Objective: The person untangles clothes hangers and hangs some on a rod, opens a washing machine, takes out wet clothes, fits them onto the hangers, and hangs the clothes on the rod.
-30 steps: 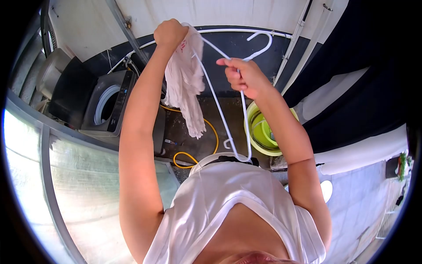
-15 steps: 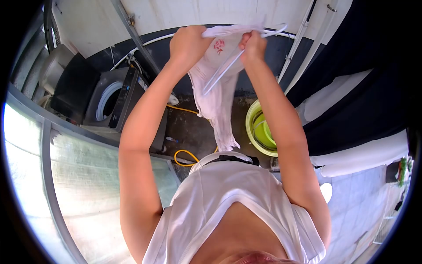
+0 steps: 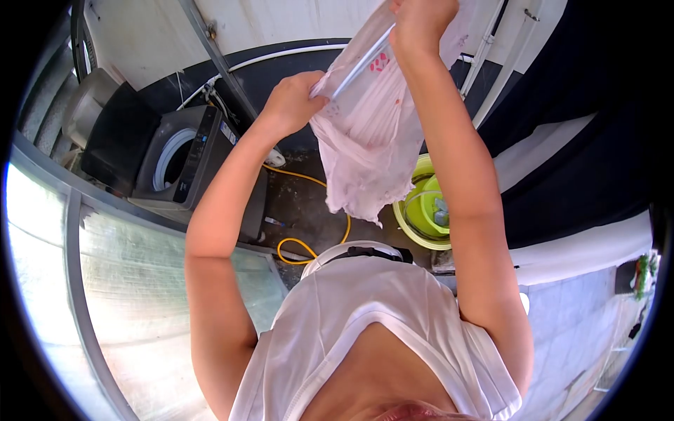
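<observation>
A pale pink garment [image 3: 368, 151] with a small red print hangs in wrinkled folds in front of me, its lower edge ragged-looking. My left hand [image 3: 295, 102] is closed on its left edge, thumb pressed against the cloth. Higher up at the top of the view, my right hand [image 3: 425, 24] grips a white clothes hanger [image 3: 361, 62]. One bar of the hanger slants down across the garment toward my left hand. The hanger's hook is out of sight, and I cannot tell how much cloth lies under my right fingers.
A dark washing machine [image 3: 172, 165] with its lid up stands at left. Green basins [image 3: 425, 210] sit on the floor behind my right forearm. A yellow hose [image 3: 298, 242] loops on the floor. Dark and white laundry [image 3: 576, 182] hangs at right. A translucent panel [image 3: 140, 281] borders the lower left.
My right hand has risen with the hanger, tilting the garment up to the right. The left hand has moved down and slightly left, spreading the cloth wider.
</observation>
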`<state>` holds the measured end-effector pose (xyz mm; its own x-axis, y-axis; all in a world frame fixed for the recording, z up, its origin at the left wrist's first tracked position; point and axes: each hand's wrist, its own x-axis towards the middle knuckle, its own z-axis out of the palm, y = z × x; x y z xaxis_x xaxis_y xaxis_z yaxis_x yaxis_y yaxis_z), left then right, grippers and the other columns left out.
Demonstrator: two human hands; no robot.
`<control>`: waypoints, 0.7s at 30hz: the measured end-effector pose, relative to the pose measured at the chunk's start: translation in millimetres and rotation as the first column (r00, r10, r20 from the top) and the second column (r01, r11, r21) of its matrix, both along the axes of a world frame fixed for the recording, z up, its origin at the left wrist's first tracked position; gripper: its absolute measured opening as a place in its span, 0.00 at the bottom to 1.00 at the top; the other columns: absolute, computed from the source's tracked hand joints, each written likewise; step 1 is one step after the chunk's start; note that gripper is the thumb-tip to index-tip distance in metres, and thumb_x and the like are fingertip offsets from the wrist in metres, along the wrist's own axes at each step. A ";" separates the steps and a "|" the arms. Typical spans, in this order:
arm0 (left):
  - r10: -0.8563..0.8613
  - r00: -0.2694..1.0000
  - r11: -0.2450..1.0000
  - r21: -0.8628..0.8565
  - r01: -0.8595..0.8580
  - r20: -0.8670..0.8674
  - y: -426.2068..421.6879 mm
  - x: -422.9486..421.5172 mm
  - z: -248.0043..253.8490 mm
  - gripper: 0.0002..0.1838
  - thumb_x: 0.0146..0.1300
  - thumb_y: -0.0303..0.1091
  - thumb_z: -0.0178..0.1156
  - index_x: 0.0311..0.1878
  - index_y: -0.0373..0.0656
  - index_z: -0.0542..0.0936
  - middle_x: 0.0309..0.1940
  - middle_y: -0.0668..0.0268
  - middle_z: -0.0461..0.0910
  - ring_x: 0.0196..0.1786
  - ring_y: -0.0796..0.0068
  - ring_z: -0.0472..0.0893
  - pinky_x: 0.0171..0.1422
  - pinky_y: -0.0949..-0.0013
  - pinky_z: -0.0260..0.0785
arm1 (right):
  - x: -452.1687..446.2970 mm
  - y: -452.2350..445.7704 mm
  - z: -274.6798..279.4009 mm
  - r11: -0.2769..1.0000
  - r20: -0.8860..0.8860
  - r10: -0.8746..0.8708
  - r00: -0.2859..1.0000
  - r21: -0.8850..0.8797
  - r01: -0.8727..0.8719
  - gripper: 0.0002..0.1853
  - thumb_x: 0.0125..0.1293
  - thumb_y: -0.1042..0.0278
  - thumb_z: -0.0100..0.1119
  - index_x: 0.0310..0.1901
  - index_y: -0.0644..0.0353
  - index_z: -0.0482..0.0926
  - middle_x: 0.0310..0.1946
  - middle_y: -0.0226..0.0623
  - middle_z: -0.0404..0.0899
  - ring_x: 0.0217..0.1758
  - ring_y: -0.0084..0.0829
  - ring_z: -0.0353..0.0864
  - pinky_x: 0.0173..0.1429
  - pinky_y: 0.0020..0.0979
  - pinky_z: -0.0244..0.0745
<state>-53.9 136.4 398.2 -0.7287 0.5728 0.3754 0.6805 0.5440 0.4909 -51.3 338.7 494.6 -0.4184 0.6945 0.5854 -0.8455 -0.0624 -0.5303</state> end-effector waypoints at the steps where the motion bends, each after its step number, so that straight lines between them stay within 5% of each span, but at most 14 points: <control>1: -0.003 1.000 1.000 -0.030 0.003 0.006 -4.0 1.3 1.9 0.15 0.55 0.26 0.59 0.48 0.37 0.79 0.34 0.52 0.82 0.39 0.60 0.84 0.47 0.63 0.72 | 1.9 -0.1 0.5 0.999 0.013 -0.029 1.000 0.015 0.029 0.06 0.66 0.76 0.48 0.32 0.59 0.64 0.19 0.29 0.68 0.17 0.20 0.63 0.19 0.25 0.57; 8: 0.248 0.957 0.949 -0.235 -0.209 0.149 -27.2 -12.3 -14.7 0.10 0.61 0.30 0.56 0.43 0.37 0.80 0.32 0.57 0.82 0.36 0.71 0.83 0.43 0.66 0.73 | 9.3 16.5 16.5 1.000 0.005 -0.011 1.000 0.011 0.011 0.06 0.66 0.75 0.50 0.32 0.58 0.64 0.19 0.28 0.67 0.16 0.19 0.61 0.19 0.24 0.55; 11: 0.042 0.729 0.901 0.290 -0.323 0.683 -26.1 -19.6 -25.5 0.11 0.69 0.35 0.52 0.46 0.39 0.80 0.36 0.61 0.83 0.39 0.74 0.83 0.46 0.66 0.76 | 4.0 22.7 9.9 1.000 -0.001 0.024 1.000 0.000 -0.024 0.07 0.66 0.73 0.51 0.32 0.58 0.64 0.19 0.28 0.67 0.16 0.19 0.61 0.18 0.24 0.54; 14: -0.252 0.676 0.701 0.612 -0.365 0.692 -13.9 -11.4 -11.4 0.13 0.74 0.38 0.50 0.49 0.41 0.79 0.42 0.63 0.83 0.43 0.73 0.83 0.49 0.65 0.78 | -2.9 29.3 -3.8 0.998 0.161 0.042 0.986 0.035 -0.048 0.07 0.65 0.72 0.53 0.32 0.58 0.64 0.19 0.28 0.67 0.16 0.19 0.61 0.18 0.24 0.54; 18: -0.465 0.596 0.604 0.727 -0.328 0.655 1.7 -10.3 7.7 0.12 0.72 0.33 0.52 0.50 0.36 0.77 0.44 0.59 0.82 0.45 0.71 0.83 0.51 0.66 0.78 | -6.9 18.4 -8.8 0.991 0.069 0.063 0.996 -0.119 -0.055 0.08 0.63 0.71 0.55 0.32 0.57 0.64 0.19 0.28 0.67 0.16 0.19 0.61 0.18 0.23 0.53; 21: -0.432 0.609 0.615 0.711 -0.341 0.665 12.4 1.2 29.0 0.12 0.71 0.33 0.54 0.47 0.34 0.79 0.42 0.59 0.83 0.44 0.69 0.84 0.50 0.66 0.78 | -7.5 18.3 -9.2 0.980 0.039 0.085 0.996 -0.182 -0.076 0.10 0.63 0.70 0.57 0.34 0.57 0.64 0.20 0.28 0.67 0.16 0.18 0.61 0.19 0.23 0.52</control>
<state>-52.7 148.8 427.2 -0.9076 0.4197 0.0076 -0.1230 -0.2833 0.9511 -58.8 356.9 485.4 -0.5011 0.7497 0.4322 -0.8085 -0.2274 -0.5428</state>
